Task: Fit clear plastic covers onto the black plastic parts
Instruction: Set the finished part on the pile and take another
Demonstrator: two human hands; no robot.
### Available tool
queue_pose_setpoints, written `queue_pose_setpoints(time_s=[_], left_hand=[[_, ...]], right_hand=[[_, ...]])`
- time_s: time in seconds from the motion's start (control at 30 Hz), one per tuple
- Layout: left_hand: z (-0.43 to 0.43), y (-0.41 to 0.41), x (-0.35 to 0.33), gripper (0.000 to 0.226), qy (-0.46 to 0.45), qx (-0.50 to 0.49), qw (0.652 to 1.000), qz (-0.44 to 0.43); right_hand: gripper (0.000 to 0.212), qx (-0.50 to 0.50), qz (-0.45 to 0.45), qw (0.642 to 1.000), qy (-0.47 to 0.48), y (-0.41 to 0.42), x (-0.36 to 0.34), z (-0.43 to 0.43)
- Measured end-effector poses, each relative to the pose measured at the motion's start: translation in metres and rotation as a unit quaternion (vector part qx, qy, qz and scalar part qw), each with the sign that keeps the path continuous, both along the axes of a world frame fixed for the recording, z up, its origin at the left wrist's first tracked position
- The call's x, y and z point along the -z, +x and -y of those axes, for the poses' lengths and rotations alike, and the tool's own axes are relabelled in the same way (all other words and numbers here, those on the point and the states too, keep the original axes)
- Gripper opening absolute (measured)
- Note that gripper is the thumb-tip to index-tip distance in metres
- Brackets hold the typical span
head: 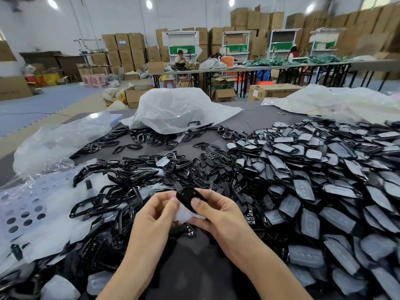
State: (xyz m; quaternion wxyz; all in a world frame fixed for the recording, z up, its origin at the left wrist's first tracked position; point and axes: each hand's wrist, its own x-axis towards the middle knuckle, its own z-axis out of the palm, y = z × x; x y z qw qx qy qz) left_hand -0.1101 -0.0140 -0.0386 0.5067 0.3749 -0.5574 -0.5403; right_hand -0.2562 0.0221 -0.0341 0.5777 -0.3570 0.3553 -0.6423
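A black plastic part (187, 196) with small holes is held above the table's near middle. My right hand (216, 211) grips it with the thumb pressed on its lower face. A whitish clear plastic cover (183, 213) sits under the part, between both hands. My left hand (157, 211) pinches the cover's left edge with thumb and forefinger. Below the hands lies another black part (190, 231), partly hidden.
Covered black parts (324, 180) are heaped on the right. Black frames (121, 191) and small button pieces (216, 167) fill the middle and left. A perforated white sheet (26, 211) lies far left, plastic bags (179, 109) at the back. A person (181, 59) sits at a distant table.
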Motion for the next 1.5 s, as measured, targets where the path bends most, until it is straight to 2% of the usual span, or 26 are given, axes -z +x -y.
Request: queue_pose_setpoints(time_s=[0.27, 0.33, 0.5, 0.7, 0.8, 0.9, 0.97, 1.07, 1.17, 1.27, 1.4, 1.5], left_hand=[[-0.003, 0.001, -0.005, 0.008, -0.018, -0.046, 0.999, 0.017], [-0.004, 0.001, -0.007, 0.018, -0.021, -0.062, 0.998, 0.0], [-0.005, 0.0, -0.008, 0.031, -0.001, -0.066, 0.996, -0.06], [-0.005, -0.002, -0.005, 0.005, 0.063, -0.043, 0.985, -0.156], [0.002, 0.003, -0.006, 0.008, 0.103, -0.021, 0.972, -0.211], [0.015, 0.018, -0.01, 0.015, 0.133, -0.076, 0.951, -0.269], [0.021, 0.023, -0.009, 0.019, 0.115, -0.096, 0.957, -0.249], [0.02, 0.021, -0.004, 0.005, 0.06, -0.086, 0.969, -0.222], [0.016, 0.014, -0.002, 0.014, 0.021, -0.07, 0.982, -0.173], [0.01, 0.009, -0.001, 0.018, -0.012, -0.049, 0.994, -0.101], [0.001, 0.002, 0.001, 0.023, -0.045, -0.006, 0.999, 0.003], [-0.002, 0.001, 0.002, 0.022, -0.048, 0.007, 0.999, 0.025]], right_hand=[[0.031, 0.012, -0.063, 0.998, -0.004, 0.0, -0.001, -0.001], [0.032, 0.008, -0.069, 0.998, -0.005, 0.001, 0.0, -0.001], [0.022, 0.014, -0.099, 0.995, -0.005, 0.004, 0.001, -0.001], [0.019, 0.019, -0.126, 0.992, -0.001, 0.007, -0.003, -0.003], [0.021, 0.021, -0.14, 0.99, -0.002, 0.006, -0.004, -0.004], [0.022, 0.033, -0.136, 0.99, 0.01, 0.001, -0.005, -0.005], [0.021, 0.03, -0.124, 0.992, 0.015, -0.001, -0.005, -0.006], [0.02, 0.029, -0.127, 0.991, 0.015, 0.0, -0.007, -0.006], [0.019, 0.045, -0.114, 0.992, -0.002, -0.002, -0.009, -0.006], [0.027, 0.043, -0.074, 0.996, -0.024, -0.004, -0.01, -0.005], [0.028, 0.017, -0.08, 0.995, -0.049, 0.0, -0.007, -0.005], [0.026, 0.025, -0.07, 0.996, -0.041, 0.0, -0.004, -0.004]])
